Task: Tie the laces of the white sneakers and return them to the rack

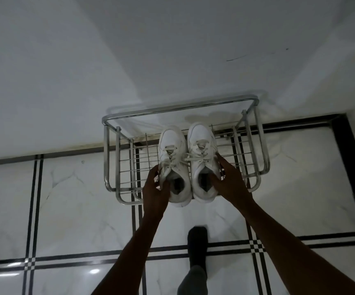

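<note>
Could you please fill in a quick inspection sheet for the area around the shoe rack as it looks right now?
Surface: metal wire rack on white tiled floor with black lines.
Job's things: left sneaker and right sneaker side by side over the rack, toes to the wall.
Clutter: nothing seen.
Grippers: left hand grips the left sneaker; right hand grips the right.
Cables: nothing seen.
Surroundings: white wall; dark-socked foot below.

Dim room — white wall [172,50], black-lined marble floor tiles [83,209].
</note>
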Demonstrator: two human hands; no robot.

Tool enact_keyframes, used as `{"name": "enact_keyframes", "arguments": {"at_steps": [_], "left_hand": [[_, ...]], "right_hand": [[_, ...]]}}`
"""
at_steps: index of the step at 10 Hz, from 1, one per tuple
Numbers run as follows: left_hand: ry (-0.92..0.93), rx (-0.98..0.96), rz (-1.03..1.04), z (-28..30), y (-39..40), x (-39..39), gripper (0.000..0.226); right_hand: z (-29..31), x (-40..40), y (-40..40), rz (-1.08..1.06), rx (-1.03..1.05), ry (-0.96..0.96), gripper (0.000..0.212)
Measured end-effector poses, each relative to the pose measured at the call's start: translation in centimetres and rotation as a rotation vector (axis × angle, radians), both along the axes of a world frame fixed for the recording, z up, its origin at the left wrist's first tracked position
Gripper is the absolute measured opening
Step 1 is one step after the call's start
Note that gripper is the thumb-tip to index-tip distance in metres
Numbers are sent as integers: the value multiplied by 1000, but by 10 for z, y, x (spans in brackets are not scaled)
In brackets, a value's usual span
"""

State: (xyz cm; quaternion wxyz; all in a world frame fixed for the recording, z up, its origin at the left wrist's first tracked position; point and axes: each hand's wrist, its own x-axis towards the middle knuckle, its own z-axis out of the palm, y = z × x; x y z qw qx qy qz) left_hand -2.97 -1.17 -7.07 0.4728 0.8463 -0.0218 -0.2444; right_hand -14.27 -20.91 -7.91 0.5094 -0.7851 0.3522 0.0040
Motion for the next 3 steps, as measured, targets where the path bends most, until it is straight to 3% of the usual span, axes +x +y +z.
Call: {"name": "enact_keyframes", "arguments": {"at_steps": [2, 3], "left_hand": [[18, 48, -45, 4, 2, -2, 54], [57, 174, -52, 13, 4, 1, 71]], "right_hand": [[5, 2, -4, 52, -4, 59, 76], [12, 5, -5, 89, -14, 132, 81]]}}
